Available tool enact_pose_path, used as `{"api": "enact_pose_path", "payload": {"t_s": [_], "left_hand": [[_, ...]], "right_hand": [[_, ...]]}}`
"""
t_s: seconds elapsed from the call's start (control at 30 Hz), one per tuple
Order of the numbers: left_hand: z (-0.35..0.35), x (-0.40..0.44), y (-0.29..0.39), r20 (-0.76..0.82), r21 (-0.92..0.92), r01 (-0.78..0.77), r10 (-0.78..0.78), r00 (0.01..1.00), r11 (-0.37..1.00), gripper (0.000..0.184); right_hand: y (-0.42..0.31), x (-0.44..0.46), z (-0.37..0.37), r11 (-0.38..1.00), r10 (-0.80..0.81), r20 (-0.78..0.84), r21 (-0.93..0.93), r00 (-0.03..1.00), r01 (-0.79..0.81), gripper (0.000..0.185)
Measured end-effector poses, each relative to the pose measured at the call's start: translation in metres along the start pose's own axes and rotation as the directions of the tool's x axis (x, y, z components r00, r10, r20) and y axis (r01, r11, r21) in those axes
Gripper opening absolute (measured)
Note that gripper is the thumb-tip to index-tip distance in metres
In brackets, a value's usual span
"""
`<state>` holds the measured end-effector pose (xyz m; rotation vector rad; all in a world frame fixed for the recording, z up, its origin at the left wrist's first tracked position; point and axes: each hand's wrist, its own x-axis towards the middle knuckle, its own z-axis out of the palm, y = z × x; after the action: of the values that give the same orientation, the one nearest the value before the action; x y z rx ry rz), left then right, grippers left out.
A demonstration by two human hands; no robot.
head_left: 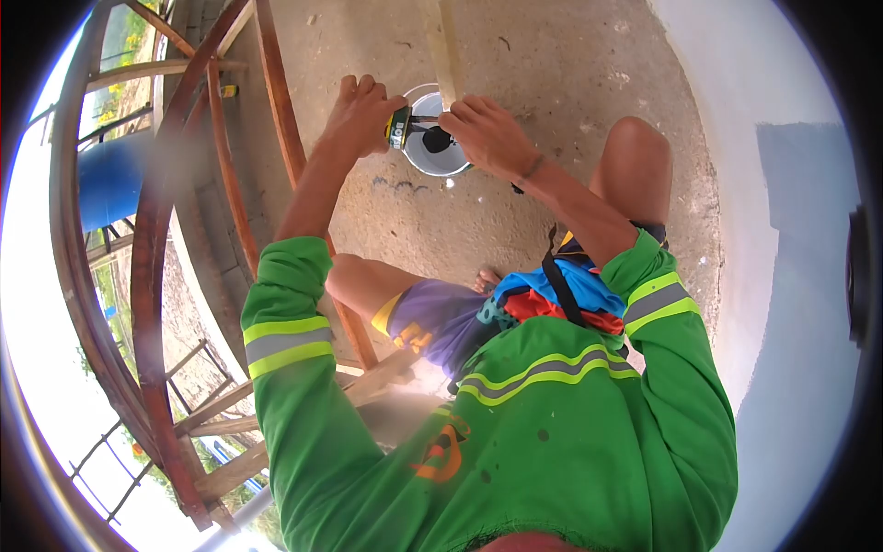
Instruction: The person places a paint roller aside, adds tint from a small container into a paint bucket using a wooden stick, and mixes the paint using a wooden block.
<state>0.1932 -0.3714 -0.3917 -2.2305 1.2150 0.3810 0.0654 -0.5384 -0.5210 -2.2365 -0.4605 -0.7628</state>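
My left hand is wrapped round a small dark green tin can with pale lettering. It holds the can sideways over a white bucket, with the can's mouth facing my right hand. My right hand is closed on a thin stick that reaches to the can's mouth. Whether the stick is a plain one or a brush handle, I cannot tell. Inside the bucket is a dark patch, seemingly paint, against white walls.
A pale wooden pole comes down from the top to the bucket. Brown wooden frames stand at the left, with a blue barrel beyond. On the right runs a wall, partly painted grey-blue. The floor is rough concrete.
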Motion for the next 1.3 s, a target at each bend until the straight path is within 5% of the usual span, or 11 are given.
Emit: {"api": "enact_pose_path", "payload": {"t_s": [0.43, 0.53, 0.77, 0.97, 1.17, 1.3], "left_hand": [[0.026, 0.001, 0.014, -0.066, 0.127, 0.057, -0.049, 0.997, 0.99, 0.065], [0.021, -0.003, 0.016, 0.032, 0.047, 0.091, -0.093, 0.995, 0.995, 0.068], [0.027, -0.013, 0.001, -0.067, -0.15, 0.076, -0.087, 0.994, 0.986, 0.07], [0.024, -0.016, 0.001, -0.123, -0.165, 0.034, -0.055, 0.991, 0.986, 0.069], [0.029, -0.011, 0.007, -0.19, -0.067, -0.035, 0.022, 0.982, 0.997, 0.067], [0.028, -0.01, 0.014, -0.165, -0.062, -0.031, 0.021, 0.986, 0.998, 0.069]], "right_hand": [[0.014, -0.007, 0.004, 0.859, 0.363, 0.136, 0.335, 0.922, -0.388, 0.005], [0.003, -0.014, -0.001, 0.852, 0.387, 0.113, 0.336, 0.915, -0.402, 0.006], [-0.015, -0.026, -0.008, 0.793, 0.486, 0.094, 0.372, 0.869, -0.483, 0.009], [-0.029, -0.03, 0.004, 0.409, 0.676, 0.293, 0.614, 0.676, -0.675, 0.014], [-0.021, -0.044, 0.037, 0.201, 0.737, 0.398, 0.642, 0.546, -0.739, 0.017], [-0.027, -0.044, 0.031, 0.586, 0.672, 0.157, 0.485, 0.724, -0.649, 0.011]]}}
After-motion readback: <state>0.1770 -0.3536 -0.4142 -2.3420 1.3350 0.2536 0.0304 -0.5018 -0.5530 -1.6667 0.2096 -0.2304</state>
